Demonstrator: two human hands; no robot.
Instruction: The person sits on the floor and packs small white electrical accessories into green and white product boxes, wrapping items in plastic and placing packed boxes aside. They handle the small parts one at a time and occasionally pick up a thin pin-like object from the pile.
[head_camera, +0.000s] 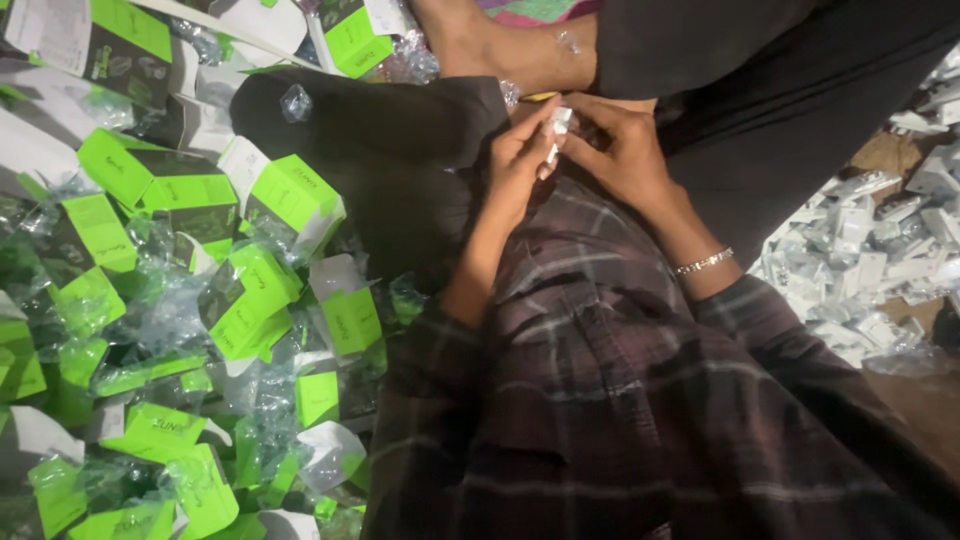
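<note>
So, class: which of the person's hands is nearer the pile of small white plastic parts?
Right hand: it sits on the pile's side; the left hand lies farther off.

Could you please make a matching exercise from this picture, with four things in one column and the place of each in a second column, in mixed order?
Things:
1. small white item
2. green and white boxes
3. small white parts
4. metal bracelet

Places:
A. heaped at the picture's right side
B. on the wrist of the right hand
C. pinched between the left hand and the right hand
D. heaped at the picture's left side

Pairs: 1-C, 2-D, 3-A, 4-B
</note>
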